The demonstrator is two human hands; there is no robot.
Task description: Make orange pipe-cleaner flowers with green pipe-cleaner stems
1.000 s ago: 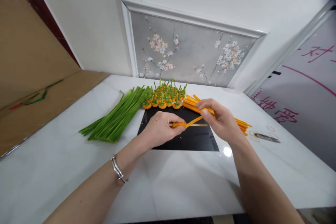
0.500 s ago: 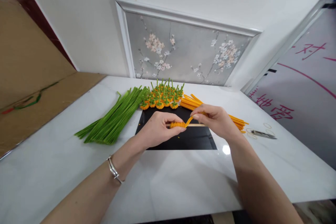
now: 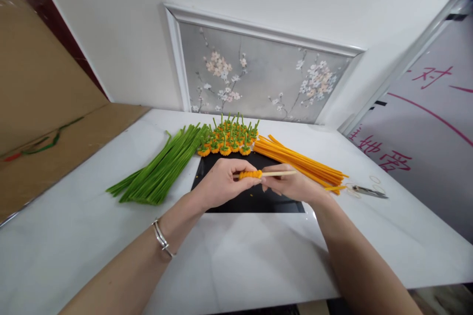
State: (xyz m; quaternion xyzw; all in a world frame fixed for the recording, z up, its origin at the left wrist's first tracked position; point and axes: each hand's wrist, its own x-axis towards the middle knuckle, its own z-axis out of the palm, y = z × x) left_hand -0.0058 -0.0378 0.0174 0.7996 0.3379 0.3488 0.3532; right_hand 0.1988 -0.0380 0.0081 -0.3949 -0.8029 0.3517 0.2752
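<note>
My left hand (image 3: pixel 224 182) pinches a thin wooden stick (image 3: pixel 279 173) with an orange fuzzy pipe cleaner (image 3: pixel 250 174) coiled around it. The coil sits between thumb and forefinger. My right hand (image 3: pixel 290 184) is closed just right of the coil, below the stick. Its fingertips are at the coil's right end, where the loose strand of the pipe cleaner is hidden by the fingers. Under both hands lies a black mat (image 3: pixel 244 202). Behind it stand several small orange pumpkin-like pieces (image 3: pixel 225 149) with green stems.
Green pipe cleaners (image 3: pixel 158 172) lie in a bundle at the left. An orange bundle (image 3: pixel 306 160) lies at the right, with scissors (image 3: pixel 370 192) and thin rubber bands (image 3: pixel 375 179) beyond it. Brown cardboard (image 3: pixel 48 133) borders the white table (image 3: pixel 240 256) on the left.
My right hand has gone from above the stick, with the orange strand drawn up, to below it beside the coil. My left hand keeps its hold on the coil.
</note>
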